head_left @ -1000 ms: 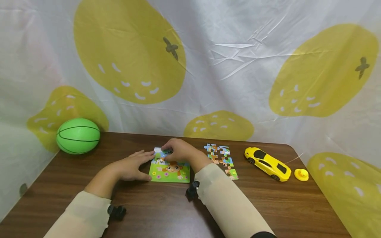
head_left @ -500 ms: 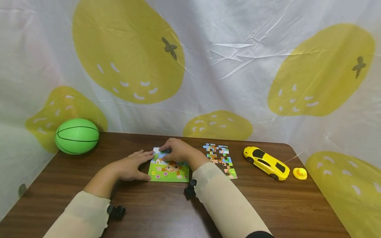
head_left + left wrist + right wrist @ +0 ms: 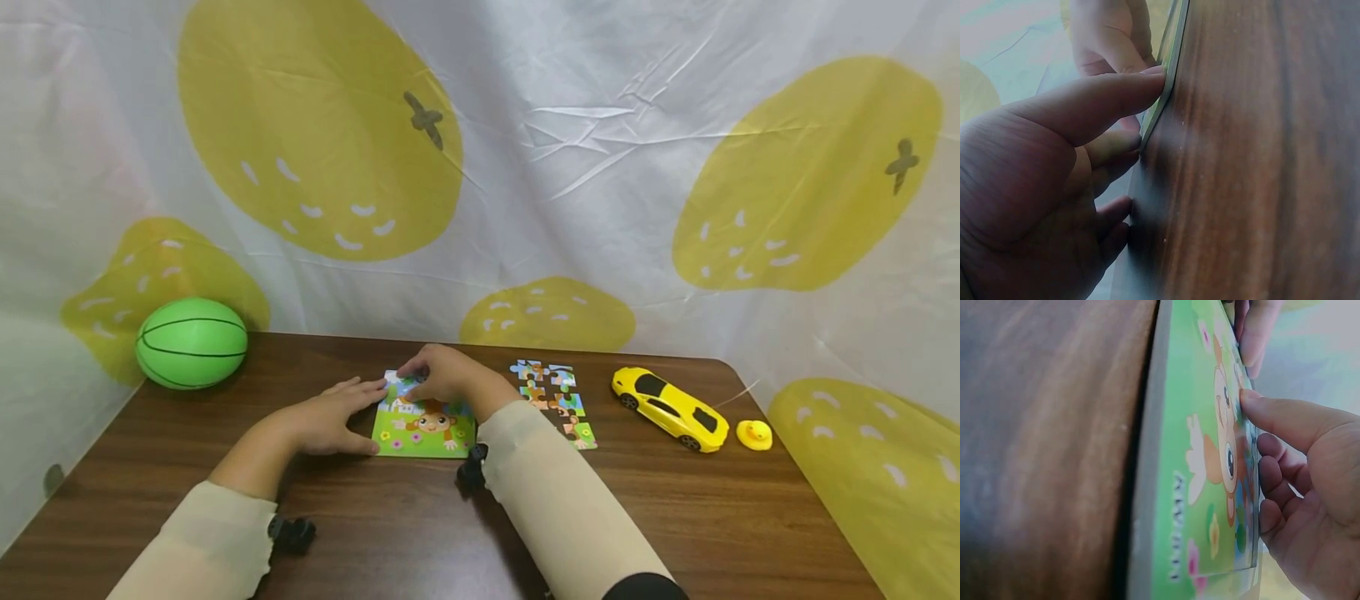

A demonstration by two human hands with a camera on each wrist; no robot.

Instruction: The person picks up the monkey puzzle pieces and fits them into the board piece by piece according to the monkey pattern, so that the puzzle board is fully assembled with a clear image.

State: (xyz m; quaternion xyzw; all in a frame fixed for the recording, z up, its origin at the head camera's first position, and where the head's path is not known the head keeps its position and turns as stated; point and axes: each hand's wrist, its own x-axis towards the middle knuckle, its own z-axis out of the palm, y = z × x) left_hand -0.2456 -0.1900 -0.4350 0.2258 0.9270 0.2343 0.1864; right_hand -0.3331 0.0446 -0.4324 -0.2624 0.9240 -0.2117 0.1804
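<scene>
A jigsaw puzzle board (image 3: pixel 438 451) with a cartoon monkey and flowers lies flat on the table. My left hand (image 3: pixel 318 425) steadies its left side, fingers extended; in the left wrist view the thumb (image 3: pixel 1116 94) touches the board's edge. Over the upper part bends my right hand (image 3: pixel 453 377), thumb and index finger apart at the blue upper left. The right wrist view shows the right thumb (image 3: pixel 1272 412) on the picture surface and the other fingers curled close to it. I cannot tell whether a puzzle piece is pinched there.
Several loose puzzle pieces (image 3: pixel 568 405) lie right of the board, partly behind my right forearm. Farther right are a yellow toy car (image 3: pixel 670 410) and a small rubber duck (image 3: pixel 754 435). A green ball (image 3: pixel 191 343) sits at the back left, before a hanging curtain (image 3: pixel 525 225).
My right hand has shifted slightly left and away from me over the board's upper left. The left hand keeps its place at the board. The whole view has drifted a little.
</scene>
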